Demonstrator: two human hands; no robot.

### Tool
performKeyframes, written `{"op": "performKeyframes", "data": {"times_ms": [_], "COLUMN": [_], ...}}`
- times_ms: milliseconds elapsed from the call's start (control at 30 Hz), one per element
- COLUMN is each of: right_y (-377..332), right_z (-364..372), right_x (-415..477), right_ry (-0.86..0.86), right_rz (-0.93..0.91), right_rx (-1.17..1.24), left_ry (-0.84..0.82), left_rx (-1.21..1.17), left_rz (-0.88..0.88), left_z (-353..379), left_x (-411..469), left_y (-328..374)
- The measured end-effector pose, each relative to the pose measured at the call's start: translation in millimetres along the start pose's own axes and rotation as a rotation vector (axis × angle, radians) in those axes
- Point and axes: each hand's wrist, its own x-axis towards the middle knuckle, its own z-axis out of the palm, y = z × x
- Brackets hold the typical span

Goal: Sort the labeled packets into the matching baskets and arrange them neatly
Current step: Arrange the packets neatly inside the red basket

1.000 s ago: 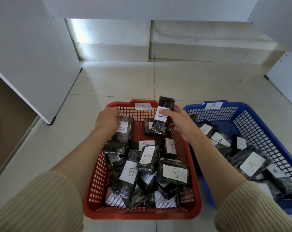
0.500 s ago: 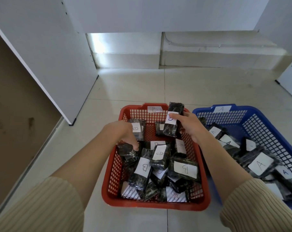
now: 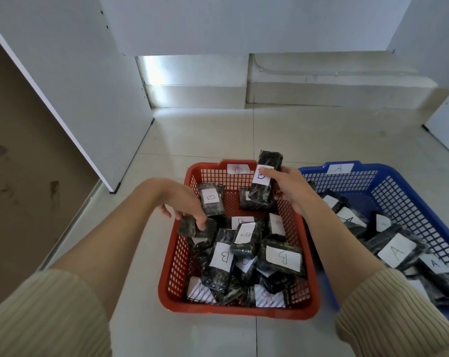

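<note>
The red basket [image 3: 178, 256] tagged B holds several dark packets with white B labels, lying in a loose heap. My right hand [image 3: 290, 189] grips one B packet [image 3: 266, 176] upright over the basket's far right corner. At the basket's left wall, the fingertips of my left hand [image 3: 184, 202] pinch a dark packet [image 3: 196, 228] lying on its side, its label hidden. Another B packet [image 3: 212, 198] leans against the far left corner. The blue basket [image 3: 403, 186] tagged A stands to the right with several A-labelled packets inside.
Both baskets sit on a pale tiled floor [image 3: 205, 135]. A white cabinet panel [image 3: 89, 99] stands to the left, another white panel [image 3: 445, 124] at the far right, and a low step [image 3: 321, 91] runs along the back wall.
My left hand left the upright B packet at the far left corner, came down toward me and took hold of a packet by the left wall. The right hand kept holding its packet.
</note>
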Motion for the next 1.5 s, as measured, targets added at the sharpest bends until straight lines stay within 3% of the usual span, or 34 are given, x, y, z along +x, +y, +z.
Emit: {"op": "performKeyframes", "data": {"times_ms": [167,267,367,633,900,1067,1133,1233,1367,1500], "right_y": [4.6,6.6,8.8,23.5,28.2,26.9,26.9,28.2,31.4,33.4], "right_z": [-8.2,-10.3,-10.9,-8.0,-5.6,-6.5,-5.7,-4.1,-1.0,0.3], "right_x": [8.4,16.1,24.4,40.4,42.3,38.8,38.0,35.9,32.4,29.5], "right_ry": [0.093,0.079,0.085,0.011,-0.021,-0.009,0.003,0.011,0.01,-0.012], "right_rz": [-0.034,-0.042,-0.082,-0.105,-0.112,-0.123,-0.12,-0.109,-0.059,-0.047], "right_rx": [-0.144,-0.231,-0.229,-0.223,-0.215,-0.221,-0.212,-0.202,-0.23,-0.194], "left_ry": [0.377,0.582,0.686,0.585,0.674,0.695,0.825,1.004,0.63,0.557], "left_rx": [-0.091,-0.037,0.085,0.223,0.403,0.152,0.0,-0.021,0.139,0.289], "left_rz": [0.292,0.308,0.336,0.276,0.232,0.284,0.295,0.241,0.219,0.24], "left_z": [-7.1,6.7,15.0,18.5,23.1,31.6,29.9,29.7,30.4,26.1], "left_x": [16.8,53.3,80.8,120.9,133.8,124.5,109.6,89.2,74.9,74.3], "left_y": [5.6,19.4,37.5,32.4,41.0,32.8,22.0,1.7,-15.4,-11.5]}}
